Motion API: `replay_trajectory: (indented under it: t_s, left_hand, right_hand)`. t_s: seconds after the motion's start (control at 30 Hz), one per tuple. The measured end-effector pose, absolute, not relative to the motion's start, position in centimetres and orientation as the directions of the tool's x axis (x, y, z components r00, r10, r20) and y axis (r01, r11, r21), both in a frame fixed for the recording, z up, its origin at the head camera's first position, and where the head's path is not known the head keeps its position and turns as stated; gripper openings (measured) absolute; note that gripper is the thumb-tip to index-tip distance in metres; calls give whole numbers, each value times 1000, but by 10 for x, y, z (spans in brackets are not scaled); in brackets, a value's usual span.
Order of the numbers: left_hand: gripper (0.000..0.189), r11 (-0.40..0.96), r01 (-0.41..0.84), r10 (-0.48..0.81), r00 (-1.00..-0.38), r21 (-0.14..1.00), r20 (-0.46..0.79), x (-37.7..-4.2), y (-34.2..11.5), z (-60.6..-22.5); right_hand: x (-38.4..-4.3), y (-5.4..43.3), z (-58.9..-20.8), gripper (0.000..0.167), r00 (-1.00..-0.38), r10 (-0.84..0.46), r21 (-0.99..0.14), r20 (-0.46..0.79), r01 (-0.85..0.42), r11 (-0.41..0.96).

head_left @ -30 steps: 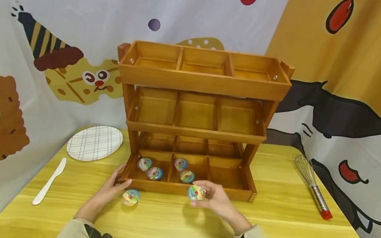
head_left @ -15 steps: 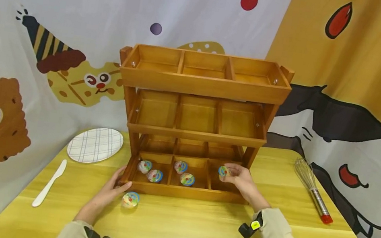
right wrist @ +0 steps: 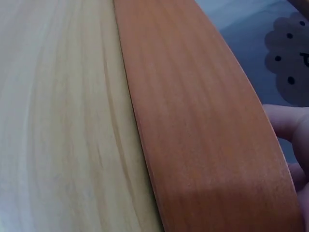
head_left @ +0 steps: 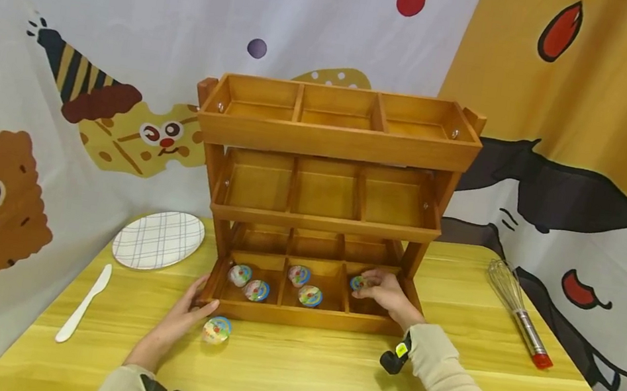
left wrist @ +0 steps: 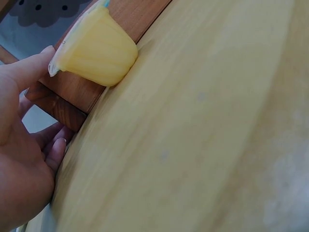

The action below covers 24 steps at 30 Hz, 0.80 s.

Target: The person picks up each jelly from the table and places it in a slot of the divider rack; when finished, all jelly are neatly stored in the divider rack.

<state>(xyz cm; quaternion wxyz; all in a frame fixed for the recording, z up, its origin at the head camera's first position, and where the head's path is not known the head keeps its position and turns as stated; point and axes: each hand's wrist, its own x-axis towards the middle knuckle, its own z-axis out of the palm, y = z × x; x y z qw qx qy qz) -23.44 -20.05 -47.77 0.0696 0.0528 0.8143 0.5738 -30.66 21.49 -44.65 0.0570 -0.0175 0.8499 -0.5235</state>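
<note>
A three-tier wooden rack stands on the yellow table. Its bottom tray holds two jelly cups in the left compartment and two jelly cups in the middle one. My right hand reaches into the right compartment and pinches a blue-lidded jelly cup low over its floor. My left hand holds the tray's front left corner, thumb on the front board. Beside that thumb another jelly cup lies on the table; in the left wrist view this jelly cup leans against the board.
A checked plate and a white plastic knife lie on the table to the left. A wire whisk with a red-tipped handle lies to the right. Printed curtains hang close behind the rack. The upper two tiers show nothing inside.
My right hand carried its jelly cup from in front of the tray into the right compartment and lowered it. The left hand and the cup beside it stayed put.
</note>
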Motion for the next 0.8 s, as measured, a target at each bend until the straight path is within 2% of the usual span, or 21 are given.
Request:
replay_trajectory:
  t_s: [0.3, 0.8]
  left_hand:
    - [69, 336, 27, 162, -986, 941, -30, -238, -201, -481]
    - [69, 336, 13, 161, -986, 942, -44, -236, -200, -477]
  right_hand:
    - [-313, 209, -449, 54, -990, -49, -892, -134, 99, 442]
    - [-313, 204, -447, 58, -992, -35, -889, -123, 95, 448]
